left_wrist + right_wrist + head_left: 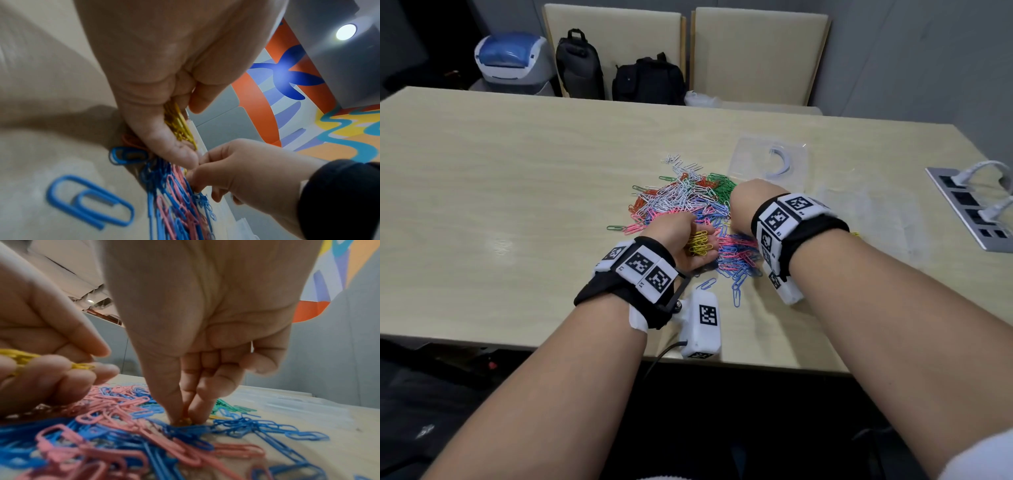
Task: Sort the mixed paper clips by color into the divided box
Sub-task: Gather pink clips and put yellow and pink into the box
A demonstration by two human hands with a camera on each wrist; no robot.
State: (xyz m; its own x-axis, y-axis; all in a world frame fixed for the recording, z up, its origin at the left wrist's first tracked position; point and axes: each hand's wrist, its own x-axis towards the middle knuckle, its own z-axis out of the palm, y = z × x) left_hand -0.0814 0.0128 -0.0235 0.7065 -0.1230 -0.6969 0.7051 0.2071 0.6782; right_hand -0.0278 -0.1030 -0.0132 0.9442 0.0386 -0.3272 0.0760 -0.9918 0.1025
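Note:
A heap of mixed paper clips [685, 202] in white, red, green, pink and blue lies mid-table. My left hand [702, 245] lies palm up at its near edge, fingers curled round a bunch of yellow clips [698, 242], which also show as yellow clips [179, 128] in the left wrist view. My right hand [743, 205] reaches down into the heap just right of it. Its thumb and fingers [180, 402] pinch a yellow clip [185, 421] lying among blue and pink ones. A clear plastic box [770, 161] sits behind the heap; I cannot make out any dividers.
Clear plastic wrapping [866, 216] lies right of the heap. A metal socket panel [969, 209] with white cables is set in the table at far right. Single blue clips [736, 294] lie near the front edge. Two chairs and black bags [647, 80] stand behind the table.

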